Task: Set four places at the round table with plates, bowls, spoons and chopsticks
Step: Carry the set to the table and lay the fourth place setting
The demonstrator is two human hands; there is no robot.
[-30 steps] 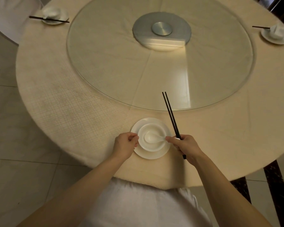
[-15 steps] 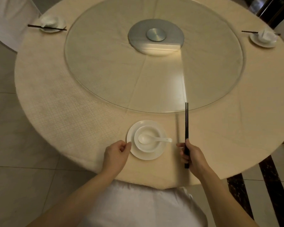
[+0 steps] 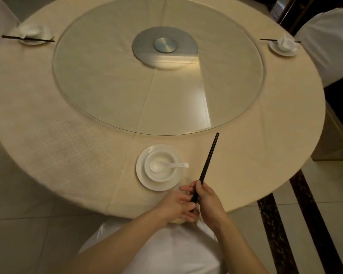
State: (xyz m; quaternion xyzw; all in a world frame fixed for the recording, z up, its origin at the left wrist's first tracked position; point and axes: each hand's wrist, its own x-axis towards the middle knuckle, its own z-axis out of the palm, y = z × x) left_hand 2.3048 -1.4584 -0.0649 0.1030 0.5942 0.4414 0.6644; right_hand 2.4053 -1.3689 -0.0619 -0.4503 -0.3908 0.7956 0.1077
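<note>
A white plate [image 3: 147, 183] lies near the front edge of the round table [image 3: 67, 147]. On it stands a white bowl [image 3: 167, 174] with a white spoon [image 3: 169, 166] inside, handle pointing right. My right hand [image 3: 208, 202] grips the lower end of a pair of black chopsticks [image 3: 208, 157], which slant up and right beside the plate. My left hand [image 3: 178, 205] is right against it below the plate, fingers touching the chopsticks' bottom end.
A set place [image 3: 33, 34] with dark chopsticks across it sits at the far left, another place [image 3: 283, 45] at the far right. A glass turntable [image 3: 107, 80] covers the table's middle. White-covered chairs stand at my front [image 3: 156, 254] and the right [image 3: 329, 40].
My left hand left the plate's edge and moved right to meet the right hand at the chopsticks' base. The chopsticks tilted from upright to leaning right. My view shifted.
</note>
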